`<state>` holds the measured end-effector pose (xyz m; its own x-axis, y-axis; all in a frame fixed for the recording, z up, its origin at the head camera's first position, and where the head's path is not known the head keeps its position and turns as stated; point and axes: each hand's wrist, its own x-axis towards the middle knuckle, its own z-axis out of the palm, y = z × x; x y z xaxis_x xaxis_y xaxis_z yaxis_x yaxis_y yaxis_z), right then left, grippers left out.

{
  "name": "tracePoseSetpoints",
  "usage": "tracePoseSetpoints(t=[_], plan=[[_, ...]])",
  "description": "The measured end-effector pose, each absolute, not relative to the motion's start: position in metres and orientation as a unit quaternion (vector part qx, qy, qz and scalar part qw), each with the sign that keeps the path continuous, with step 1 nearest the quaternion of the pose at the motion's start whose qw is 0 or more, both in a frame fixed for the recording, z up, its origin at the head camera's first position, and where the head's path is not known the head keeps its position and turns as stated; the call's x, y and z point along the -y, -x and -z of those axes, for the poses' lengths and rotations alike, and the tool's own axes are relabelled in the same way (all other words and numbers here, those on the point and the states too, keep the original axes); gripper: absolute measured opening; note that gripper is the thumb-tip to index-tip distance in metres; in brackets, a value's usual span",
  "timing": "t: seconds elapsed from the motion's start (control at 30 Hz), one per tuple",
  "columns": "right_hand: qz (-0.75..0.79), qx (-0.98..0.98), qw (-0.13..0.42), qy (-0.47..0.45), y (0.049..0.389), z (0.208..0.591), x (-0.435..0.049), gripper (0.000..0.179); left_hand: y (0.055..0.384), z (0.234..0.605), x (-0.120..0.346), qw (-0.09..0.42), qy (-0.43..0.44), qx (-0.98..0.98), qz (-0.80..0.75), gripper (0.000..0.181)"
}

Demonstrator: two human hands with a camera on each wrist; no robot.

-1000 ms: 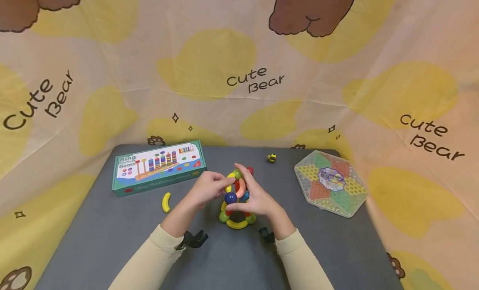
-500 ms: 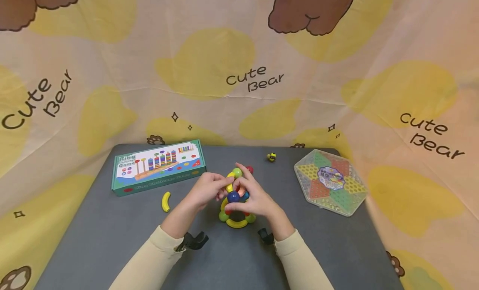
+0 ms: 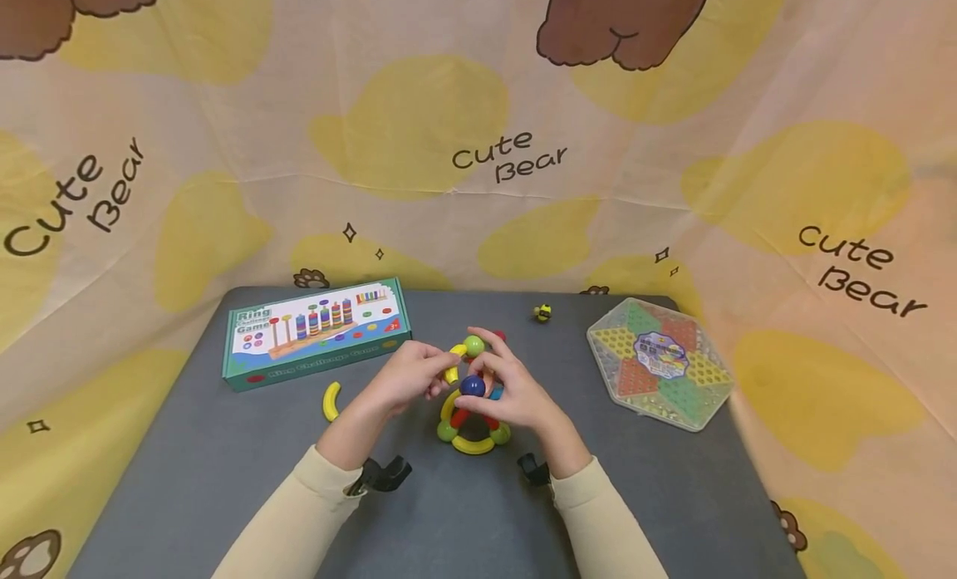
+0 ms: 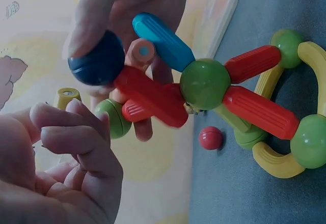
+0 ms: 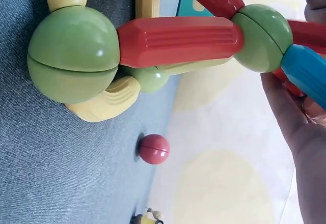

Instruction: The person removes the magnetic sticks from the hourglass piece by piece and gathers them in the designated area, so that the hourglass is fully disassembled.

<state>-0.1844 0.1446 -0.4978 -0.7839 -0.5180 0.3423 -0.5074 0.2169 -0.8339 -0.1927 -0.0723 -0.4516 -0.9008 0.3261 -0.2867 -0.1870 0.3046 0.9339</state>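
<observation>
A magnetic stick-and-ball structure stands on the table. Its base has green balls (image 3: 447, 431) and yellow curved sticks (image 3: 473, 447). Red sticks (image 4: 260, 113) rise from it to a middle green ball (image 4: 206, 84), with a blue stick (image 4: 163, 40) above. My left hand (image 3: 407, 378) pinches a yellow curved stick (image 3: 452, 373), its upper end at a green ball (image 3: 474, 346). My right hand (image 3: 516, 390) holds the upper part, thumb on a dark blue ball (image 4: 97, 61). A peach stick (image 4: 141, 51) shows behind that ball, partly hidden by fingers.
A loose yellow curved stick (image 3: 331, 401) lies left of my left forearm. A red ball (image 5: 154, 149) rests behind the structure, near a small bee figure (image 3: 542, 313). The ring game box (image 3: 317, 334) is back left; a hexagonal board-game case (image 3: 661, 365) is at right.
My left hand has drawn slightly left, tilting the yellow curved stick so its lower end is away from the dark blue ball. That ball has shifted right and up as my right fingers bent inward.
</observation>
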Motion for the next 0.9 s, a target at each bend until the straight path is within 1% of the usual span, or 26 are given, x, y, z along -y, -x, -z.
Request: tracePoseSetpoints(t=[0.27, 0.5, 0.67, 0.8, 0.9], plan=[[0.528, -0.783, -0.001, 0.329, 0.186, 0.499, -0.145, 0.025, 0.192, 0.450, 0.074, 0.216, -0.039, -0.778, -0.589, 0.033], [0.514, -0.792, -0.019, 0.330, 0.190, 0.501, -0.147, 0.023, 0.191, 0.450, 0.076, 0.213, -0.045, -0.774, -0.594, 0.037], [0.513, -0.792, -0.017, 0.332, 0.192, 0.501, -0.147, 0.024, 0.192, 0.451, 0.078, 0.217, -0.037, -0.762, -0.609, 0.037], [0.512, -0.793, -0.017, 0.330, 0.193, 0.501, -0.148, 0.024, 0.194, 0.447, 0.080, 0.210, -0.022, -0.744, -0.634, 0.034], [0.511, -0.794, -0.016, 0.330, 0.193, 0.502, -0.148, 0.024, 0.194, 0.445, 0.083, 0.208, -0.028, -0.748, -0.629, 0.033]])
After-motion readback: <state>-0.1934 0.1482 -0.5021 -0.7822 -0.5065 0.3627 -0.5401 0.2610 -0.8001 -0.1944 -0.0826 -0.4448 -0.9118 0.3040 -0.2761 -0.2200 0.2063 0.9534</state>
